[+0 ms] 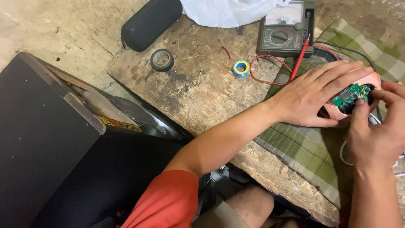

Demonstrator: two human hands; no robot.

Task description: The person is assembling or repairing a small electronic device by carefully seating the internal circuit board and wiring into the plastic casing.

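1. Bare board [198,88] in the middle, w/ open room between black tape roll [162,60] and blue-yellow roll [241,69].
2. Red lead [270,69] and probe [299,59] looped across path to multimeter [284,36].
3. Black case [150,23] and white bag [228,12] blocking far edge.
4. Black box [42,139] walling off left side.
5. Checked cloth [303,147]: crowded, prob. more wires at right edge.

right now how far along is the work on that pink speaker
Done: the pink speaker is open, its green circuit board exposed. In hand: the left hand steadies it on the checked cloth while the right hand fingers the board. Left: the multimeter and its red probe lie unused; the speaker remains unclosed.
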